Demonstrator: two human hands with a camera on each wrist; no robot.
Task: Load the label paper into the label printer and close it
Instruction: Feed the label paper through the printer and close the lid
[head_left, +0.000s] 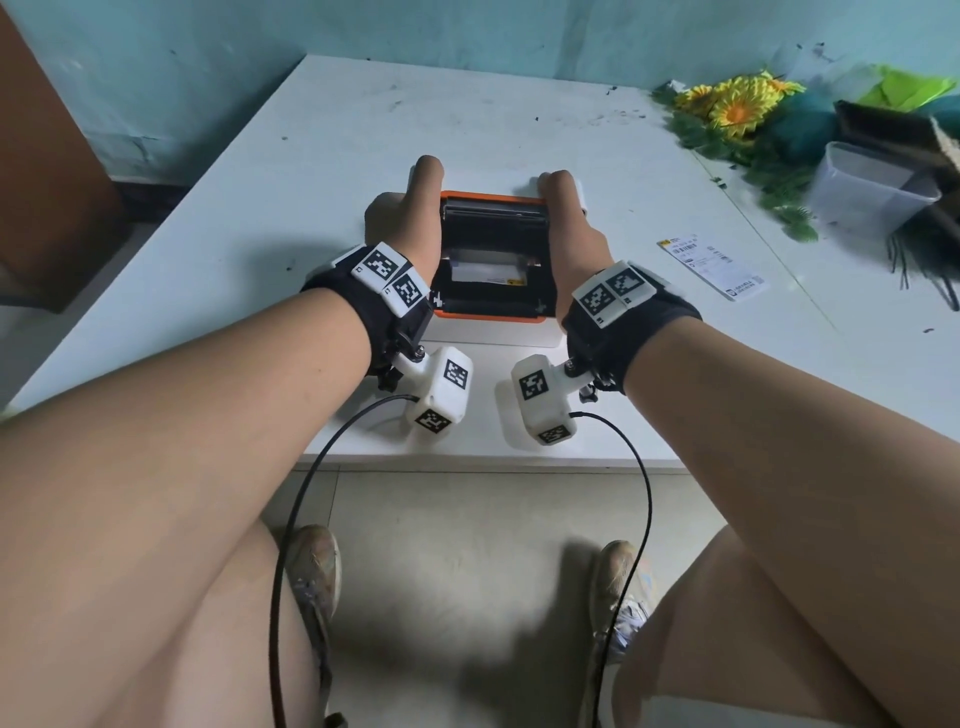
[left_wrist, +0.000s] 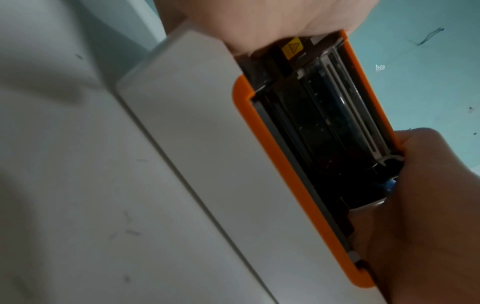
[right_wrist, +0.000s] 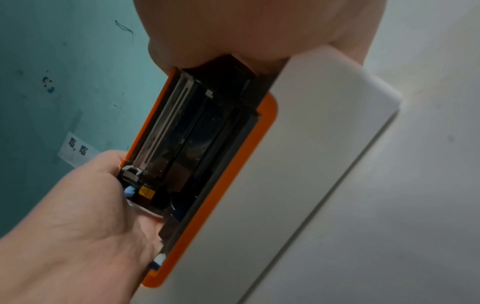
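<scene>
The white label printer (head_left: 493, 325) with orange trim stands on the white table (head_left: 260, 234), its lid (head_left: 491, 198) raised at the far side. White label paper (head_left: 485, 270) lies in the black bay. My left hand (head_left: 421, 208) grips the lid's left edge and my right hand (head_left: 563, 218) grips its right edge. In the left wrist view my left hand (left_wrist: 428, 205) pinches the orange-rimmed lid (left_wrist: 363, 82) above the printer body (left_wrist: 207, 164). The right wrist view shows my right hand (right_wrist: 103, 195) holding the lid corner beside a yellow warning sticker (right_wrist: 146, 192).
A printed label (head_left: 711, 265) lies on the table right of the printer. Artificial flowers (head_left: 737, 109), a clear plastic box (head_left: 872, 187) and dark clutter fill the far right. A teal wall runs behind the table. The table's front edge (head_left: 467, 462) is close to my wrists.
</scene>
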